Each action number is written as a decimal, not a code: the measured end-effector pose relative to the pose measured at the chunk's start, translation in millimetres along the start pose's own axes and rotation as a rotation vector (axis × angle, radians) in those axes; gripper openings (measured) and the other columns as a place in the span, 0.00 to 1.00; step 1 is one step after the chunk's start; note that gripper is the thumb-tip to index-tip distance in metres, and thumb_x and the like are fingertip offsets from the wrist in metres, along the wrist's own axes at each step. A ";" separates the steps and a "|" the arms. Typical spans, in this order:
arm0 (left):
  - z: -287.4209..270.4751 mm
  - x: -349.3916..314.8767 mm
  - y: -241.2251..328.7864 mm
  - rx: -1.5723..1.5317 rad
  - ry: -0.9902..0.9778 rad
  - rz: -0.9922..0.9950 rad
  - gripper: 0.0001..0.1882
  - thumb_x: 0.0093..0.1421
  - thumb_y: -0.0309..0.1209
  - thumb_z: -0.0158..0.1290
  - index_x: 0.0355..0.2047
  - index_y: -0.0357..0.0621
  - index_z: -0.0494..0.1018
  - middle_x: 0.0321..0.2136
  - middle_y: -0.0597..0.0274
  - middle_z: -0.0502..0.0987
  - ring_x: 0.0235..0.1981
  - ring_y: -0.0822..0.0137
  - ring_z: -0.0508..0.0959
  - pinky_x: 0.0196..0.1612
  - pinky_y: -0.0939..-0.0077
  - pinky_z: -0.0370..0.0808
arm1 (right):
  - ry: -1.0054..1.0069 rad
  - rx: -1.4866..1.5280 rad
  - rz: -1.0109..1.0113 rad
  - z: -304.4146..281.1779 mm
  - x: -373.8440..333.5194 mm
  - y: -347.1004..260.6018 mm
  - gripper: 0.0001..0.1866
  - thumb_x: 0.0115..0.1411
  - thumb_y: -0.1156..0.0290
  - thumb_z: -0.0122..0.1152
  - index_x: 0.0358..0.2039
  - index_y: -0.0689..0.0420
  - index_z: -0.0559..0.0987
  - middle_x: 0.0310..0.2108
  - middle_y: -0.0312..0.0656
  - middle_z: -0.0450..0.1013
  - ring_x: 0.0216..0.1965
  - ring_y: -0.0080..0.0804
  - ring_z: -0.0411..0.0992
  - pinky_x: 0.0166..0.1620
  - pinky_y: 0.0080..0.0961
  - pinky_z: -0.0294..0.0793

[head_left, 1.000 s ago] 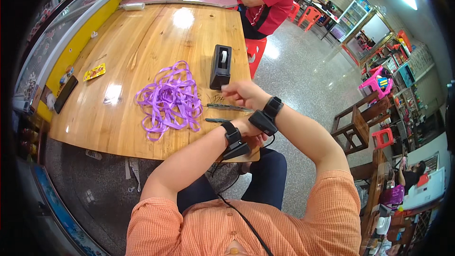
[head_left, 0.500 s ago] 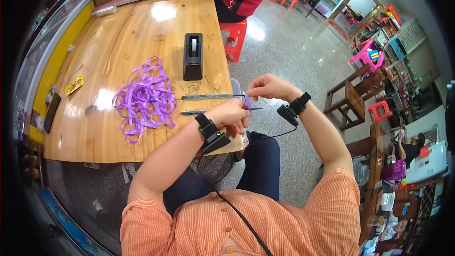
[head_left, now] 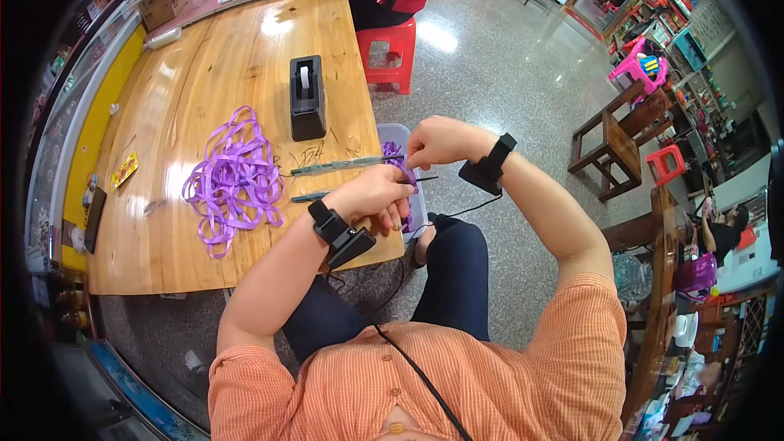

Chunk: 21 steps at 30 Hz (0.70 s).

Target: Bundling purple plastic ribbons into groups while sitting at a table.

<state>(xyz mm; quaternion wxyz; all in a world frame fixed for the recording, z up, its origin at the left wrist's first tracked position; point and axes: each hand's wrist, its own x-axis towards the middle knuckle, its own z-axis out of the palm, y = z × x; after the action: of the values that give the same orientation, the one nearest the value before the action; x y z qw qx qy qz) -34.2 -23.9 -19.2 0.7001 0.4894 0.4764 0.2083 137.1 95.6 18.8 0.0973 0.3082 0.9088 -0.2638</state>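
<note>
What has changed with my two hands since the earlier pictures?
Your right hand moved right, from near the tape dispenser to beyond the edge of the table; your left hand moved slightly forward at the thin rods. A purple strip now shows there; whether the fingers grip it is unclear. Ribbon pile, dispenser and rods stayed.

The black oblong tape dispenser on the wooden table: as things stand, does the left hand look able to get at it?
Probably yes: the left hand is nearby, and only a low, thin dark rod seems to lie between it and the dispenser. However, it appears busy near the purple ribbon.
</note>
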 end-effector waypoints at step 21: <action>-2.8 8.2 -6.6 -0.006 -0.014 0.025 0.09 0.68 0.32 0.48 0.35 0.39 0.68 0.21 0.61 0.76 0.15 0.72 0.78 0.15 0.83 0.75 | 0.092 -0.184 -0.425 13.8 2.1 11.9 0.09 0.55 0.67 0.63 0.37 0.48 0.86 0.52 0.39 0.73 0.56 0.41 0.68 0.56 0.34 0.70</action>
<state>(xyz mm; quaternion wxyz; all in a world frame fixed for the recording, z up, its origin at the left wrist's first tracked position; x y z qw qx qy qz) -34.0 -19.3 -29.0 0.7024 0.4944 0.4647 0.2150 143.0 97.3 1.5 0.0256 0.1117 0.9770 -0.1800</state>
